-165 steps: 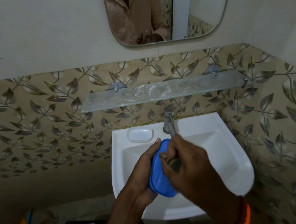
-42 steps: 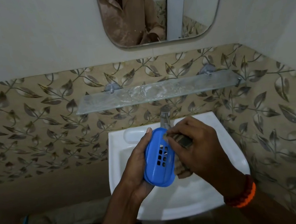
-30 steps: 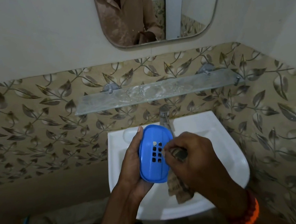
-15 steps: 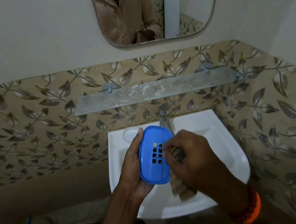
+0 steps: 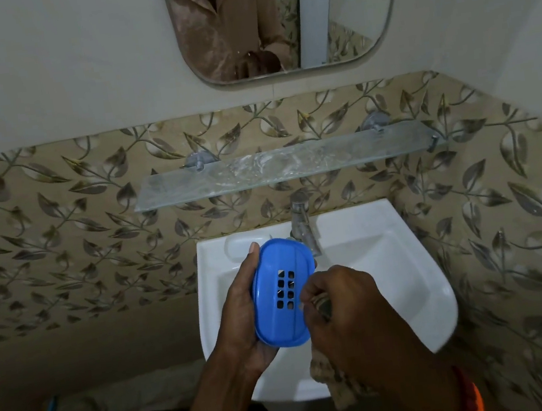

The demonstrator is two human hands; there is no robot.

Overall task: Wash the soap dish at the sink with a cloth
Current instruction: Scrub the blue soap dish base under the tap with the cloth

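Since 1.4 s earlier: blue soap dish (image 5: 282, 291) raised and turned, perforated underside facing camera, above white sink (image 5: 406, 277). Left hand (image 5: 242, 316) cupped around dish's left edge. Right hand (image 5: 349, 312) closed on brown cloth (image 5: 333, 378), pressed against dish's right side, below tap (image 5: 303, 225).

dim, flat light | corners dark | wide-angle bending at edges

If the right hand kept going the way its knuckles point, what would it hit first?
Most likely the blue soap dish: the right hand, gripping the cloth, already sits at its right edge. Depth is hard to judge.
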